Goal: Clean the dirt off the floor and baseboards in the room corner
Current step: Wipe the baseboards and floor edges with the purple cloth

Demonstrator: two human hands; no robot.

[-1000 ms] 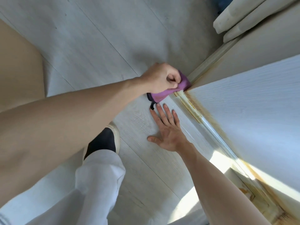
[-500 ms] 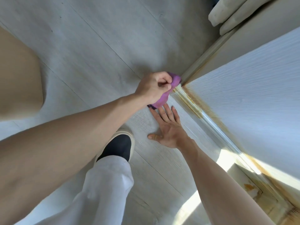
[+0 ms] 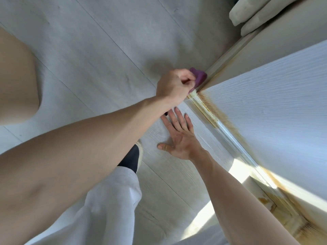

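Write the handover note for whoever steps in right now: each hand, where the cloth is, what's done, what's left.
Left hand: grips the purple cloth, pressing it into the corner where the two baseboards meet.
Right hand: flat on the floor, fingers spread, bracing; holds nothing.
Done: cannot tell how much is clean; the floor boards near the corner look free of dirt.
Left: brown grime runs along the near baseboard and the wall edge above it, heaviest toward the lower right. The far baseboard also looks yellowed.
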